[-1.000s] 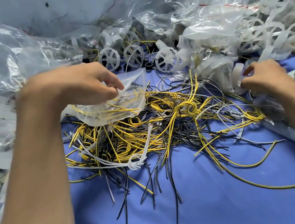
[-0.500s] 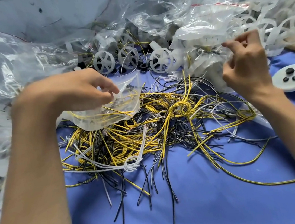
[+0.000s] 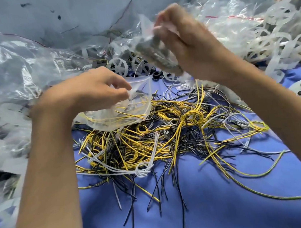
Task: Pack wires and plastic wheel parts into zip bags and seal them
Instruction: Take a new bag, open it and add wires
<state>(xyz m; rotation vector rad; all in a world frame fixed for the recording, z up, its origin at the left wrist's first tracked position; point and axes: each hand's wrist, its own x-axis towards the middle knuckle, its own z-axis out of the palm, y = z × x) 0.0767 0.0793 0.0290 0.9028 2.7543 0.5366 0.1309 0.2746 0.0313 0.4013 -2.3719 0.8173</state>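
Holding one clear bag in each hand above the wire pile.

At left, the left hand [image 3: 87, 91] pinches the mouth of a small zip bag [image 3: 127, 114] between thumb and curled fingers; the bag contains yellow wire lengths and rests on the tangled wires [image 3: 167, 138] on the blue cloth [image 3: 212, 204]. White spoked wheels [image 3: 120, 68] lie behind, between the hands. The right hand [image 3: 191, 47], higher and blurred, has its fingers curled round a second bag [image 3: 156, 55] whose dark contents cannot be identified.

Light: bright, soft, even; faint shadows under the wires [image 3: 158, 141].
Glare: white sheen on crumpled bags [image 3: 27, 64], left.
Blur: right hand [image 3: 186, 40] and the dark-filled bag [image 3: 156, 57] in its grip motion-smeared; left hand [image 3: 94, 90] and its zip bag [image 3: 127, 112] crisp.
Edges: forearms stretched by the wide angle.
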